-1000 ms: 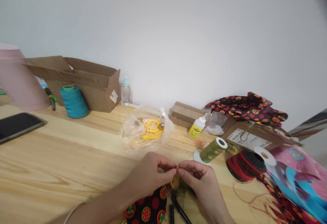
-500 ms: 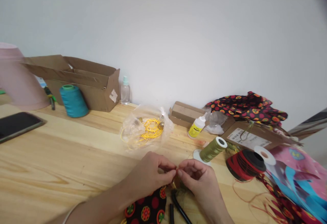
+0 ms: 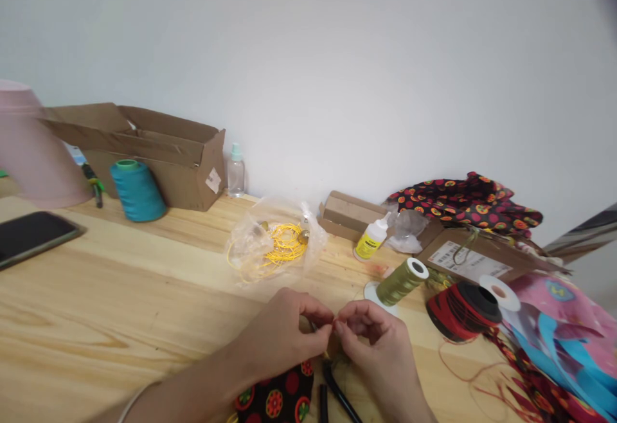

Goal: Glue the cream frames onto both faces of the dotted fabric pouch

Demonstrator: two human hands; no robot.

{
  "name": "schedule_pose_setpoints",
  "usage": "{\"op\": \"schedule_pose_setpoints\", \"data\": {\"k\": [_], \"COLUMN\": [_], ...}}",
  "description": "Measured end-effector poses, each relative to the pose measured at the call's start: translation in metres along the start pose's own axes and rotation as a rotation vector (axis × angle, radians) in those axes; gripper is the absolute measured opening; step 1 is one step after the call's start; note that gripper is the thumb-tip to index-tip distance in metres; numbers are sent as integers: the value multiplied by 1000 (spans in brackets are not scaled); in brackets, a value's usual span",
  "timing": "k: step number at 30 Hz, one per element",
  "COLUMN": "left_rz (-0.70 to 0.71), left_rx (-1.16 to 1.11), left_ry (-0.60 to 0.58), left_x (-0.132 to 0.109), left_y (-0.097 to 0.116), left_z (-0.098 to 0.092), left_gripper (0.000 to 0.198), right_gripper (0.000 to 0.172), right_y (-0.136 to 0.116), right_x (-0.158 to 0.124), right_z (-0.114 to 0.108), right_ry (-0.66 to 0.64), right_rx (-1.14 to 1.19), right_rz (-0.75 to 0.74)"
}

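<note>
Head view: both grips pinched, left hand [image 3: 288,326] and right hand [image 3: 378,349] meeting at the fingertips. I read them as clamped on a tiny piece between the tips; mostly hidden, can't tell what. Tan bit [image 3: 332,347] just below, also part-covered. My guess: tiny piece is light, fiddly, easily dropped; I'd hold its ends by thumb and forefinger. Under the left wrist, cloth [image 3: 274,400]: dark, round floral print, probably soft and floppy. Black tubes [image 3: 340,393] beside it, smooth, one bent, likely stiff. Further out: olive spool [image 3: 401,285], red spool [image 3: 450,315], thin crinkly bag [image 3: 315,230] around yellow cord [image 3: 286,246]. Table [image 3: 120,301]: pale grained wood.
</note>
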State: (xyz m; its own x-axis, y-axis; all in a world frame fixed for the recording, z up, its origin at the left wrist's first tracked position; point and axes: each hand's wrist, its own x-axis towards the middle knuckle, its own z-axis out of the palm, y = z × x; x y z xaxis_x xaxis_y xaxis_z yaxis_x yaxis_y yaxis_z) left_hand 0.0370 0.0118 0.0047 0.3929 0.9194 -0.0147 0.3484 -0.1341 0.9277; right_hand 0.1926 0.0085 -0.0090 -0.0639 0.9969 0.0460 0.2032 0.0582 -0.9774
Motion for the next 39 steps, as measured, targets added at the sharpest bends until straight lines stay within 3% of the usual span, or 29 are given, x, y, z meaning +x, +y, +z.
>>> {"op": "schedule_pose_setpoints", "data": {"k": [17, 33, 39], "left_rz": [84, 83, 117], "left_rx": [173, 125, 166], "left_ry": [95, 67, 73], "left_x": [0, -1, 0], "left_y": [-2, -1, 0], "left_z": [1, 2, 1], "left_gripper": [21, 24, 21], "right_gripper": [25, 23, 21], "right_y": [-8, -6, -3], "right_x": [2, 2, 0], "right_z": [1, 2, 5], "right_ry": [35, 23, 53], "right_rx": [343, 374, 313], "right_rz": [216, 215, 139]}}
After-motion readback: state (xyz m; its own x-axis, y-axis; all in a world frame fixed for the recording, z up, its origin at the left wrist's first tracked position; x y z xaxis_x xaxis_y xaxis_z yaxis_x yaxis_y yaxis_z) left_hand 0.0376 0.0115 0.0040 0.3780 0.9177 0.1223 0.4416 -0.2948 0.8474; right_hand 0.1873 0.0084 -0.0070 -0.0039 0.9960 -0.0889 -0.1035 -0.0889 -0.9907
